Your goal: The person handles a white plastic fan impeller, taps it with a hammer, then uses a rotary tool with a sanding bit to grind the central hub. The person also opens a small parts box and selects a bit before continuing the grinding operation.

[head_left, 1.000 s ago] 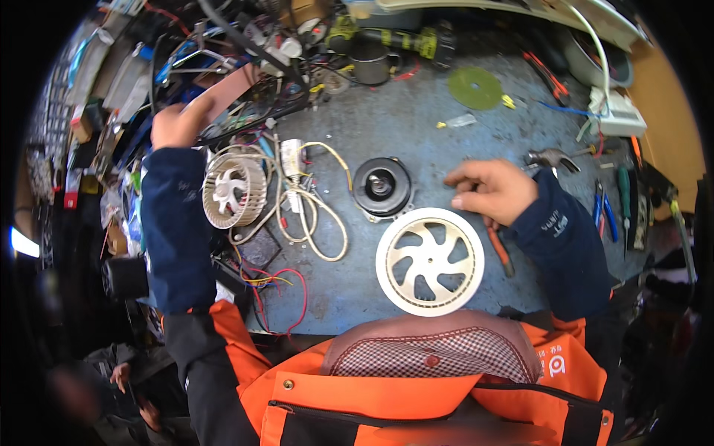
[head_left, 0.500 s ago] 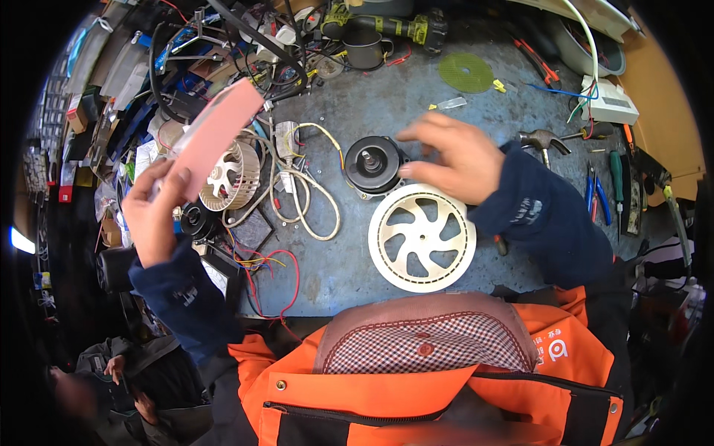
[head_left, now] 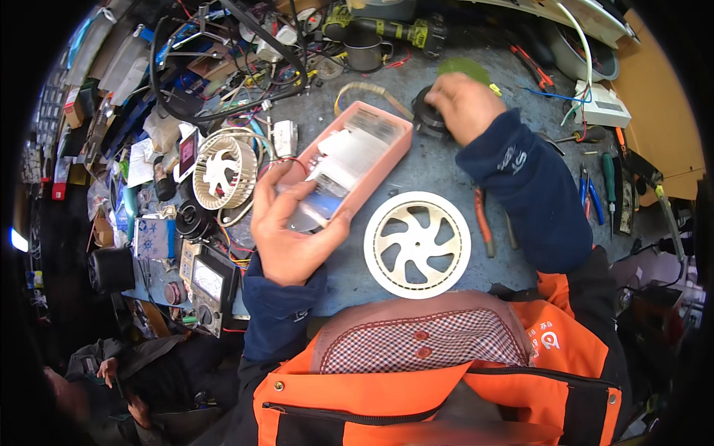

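Observation:
My left hand (head_left: 297, 230) grips a pink plastic box (head_left: 396, 156), tilted above the bench. White and blue items show inside it, under what looks like a clear cover. At the back right of the box, my right hand (head_left: 468, 104) has its fingers closed on a round black motor (head_left: 428, 117); the hand covers its top. A yellowish cable leads from the motor to the left. Close to the bench's front edge lies a cream fan wheel (head_left: 418, 256) with curved spokes, touched by neither hand. A white blower wheel (head_left: 222, 171) sits left of the box.
An analog multimeter (head_left: 210, 286) lies at the left front. Cables and parts crowd the left side. Along the back are a cordless power tool (head_left: 387, 30), a metal mug (head_left: 364, 53) and a green disc (head_left: 465, 68). Pliers (head_left: 593, 195) and a green screwdriver (head_left: 611, 186) lie right.
My left hand has brought the pink box rightward and turned its contents into view. My right hand has closed on the motor, which has shifted back and right.

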Motion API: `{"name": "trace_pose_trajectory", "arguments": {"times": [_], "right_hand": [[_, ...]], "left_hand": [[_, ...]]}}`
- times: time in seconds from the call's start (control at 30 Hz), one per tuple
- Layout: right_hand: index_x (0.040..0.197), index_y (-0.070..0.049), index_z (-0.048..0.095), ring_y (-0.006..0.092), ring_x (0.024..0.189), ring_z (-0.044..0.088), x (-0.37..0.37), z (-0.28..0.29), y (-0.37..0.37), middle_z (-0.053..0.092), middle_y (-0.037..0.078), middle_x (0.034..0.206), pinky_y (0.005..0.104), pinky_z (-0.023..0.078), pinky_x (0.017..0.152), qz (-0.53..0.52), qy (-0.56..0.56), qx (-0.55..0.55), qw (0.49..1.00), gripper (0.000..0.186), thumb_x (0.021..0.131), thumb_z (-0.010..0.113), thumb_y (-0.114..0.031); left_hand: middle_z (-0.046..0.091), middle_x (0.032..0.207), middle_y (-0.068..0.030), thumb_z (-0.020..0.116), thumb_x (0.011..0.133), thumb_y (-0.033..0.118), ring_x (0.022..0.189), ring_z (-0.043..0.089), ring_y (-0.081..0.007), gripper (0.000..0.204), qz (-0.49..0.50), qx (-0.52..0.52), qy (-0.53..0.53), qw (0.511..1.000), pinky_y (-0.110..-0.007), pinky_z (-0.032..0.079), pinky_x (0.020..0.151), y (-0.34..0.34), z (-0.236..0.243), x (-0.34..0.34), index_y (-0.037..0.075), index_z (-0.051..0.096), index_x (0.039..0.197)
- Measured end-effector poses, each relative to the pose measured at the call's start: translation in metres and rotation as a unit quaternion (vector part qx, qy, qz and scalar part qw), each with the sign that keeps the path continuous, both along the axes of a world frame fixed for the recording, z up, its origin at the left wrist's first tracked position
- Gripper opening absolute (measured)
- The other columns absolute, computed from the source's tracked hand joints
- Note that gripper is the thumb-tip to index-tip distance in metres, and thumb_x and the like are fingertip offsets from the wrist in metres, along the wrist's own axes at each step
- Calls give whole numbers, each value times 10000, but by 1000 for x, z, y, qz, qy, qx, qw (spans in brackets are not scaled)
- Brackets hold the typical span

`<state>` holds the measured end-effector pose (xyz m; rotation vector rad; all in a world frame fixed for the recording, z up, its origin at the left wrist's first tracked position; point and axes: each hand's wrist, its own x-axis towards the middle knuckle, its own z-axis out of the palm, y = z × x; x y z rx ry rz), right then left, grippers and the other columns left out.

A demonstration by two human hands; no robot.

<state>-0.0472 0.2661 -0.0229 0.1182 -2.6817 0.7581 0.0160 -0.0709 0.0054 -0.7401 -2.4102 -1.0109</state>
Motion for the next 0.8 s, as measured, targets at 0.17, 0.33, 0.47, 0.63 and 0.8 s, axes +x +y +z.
{"name": "trace_pose_trajectory", "arguments": {"times": [0.17, 0.33, 0.47, 0.63, 0.8], "right_hand": [[1080, -32, 759, 412, 1034, 705, -9, 0, 35, 739, 172, 1121, 482, 553, 918, -97, 114, 74, 986, 192, 976, 727, -190], [1041, -62, 782, 344, 965, 715, 8, 20, 13, 738, 106, 1034, 449, 583, 870, 32, 272, 15, 962, 149, 904, 800, -117], [1053, -45, 781, 342, 951, 713, 18, 13, -10, 721, 122, 997, 427, 584, 807, 147, 130, -63, 979, 161, 905, 796, -110], [1132, -55, 787, 346, 983, 686, 20, 10, -17, 699, 122, 1057, 447, 573, 858, 229, 70, 12, 971, 258, 901, 807, -166], [1246, -55, 765, 357, 1169, 636, 19, 5, -26, 697, 123, 1229, 464, 525, 1006, 267, 52, 42, 961, 428, 883, 833, -272]], "left_hand": [[568, 1471, -285, 1011, 688, 280, 1321, 627, -474, 629, -32, -72, -54, 995, -498, 534, 1098, 19, -28, -1, -11, 750, 1181], [522, 1530, -315, 970, 790, 367, 1262, 673, -450, 714, -32, -162, -189, 968, -468, 589, 1029, 14, 19, 0, 12, 701, 1348], [709, 962, -189, 832, 946, 302, 706, 685, -321, 367, 71, -157, -175, 969, -414, 560, 655, 19, 51, -16, 12, 798, 1167], [679, 973, -169, 885, 855, 282, 901, 688, -334, 437, 4, -182, -151, 972, -420, 556, 803, 38, 20, -34, 0, 794, 1176], [668, 1080, -150, 887, 818, 343, 1068, 638, -356, 455, -7, -221, -120, 968, -470, 504, 928, 20, 3, -39, 88, 824, 1189]]}}
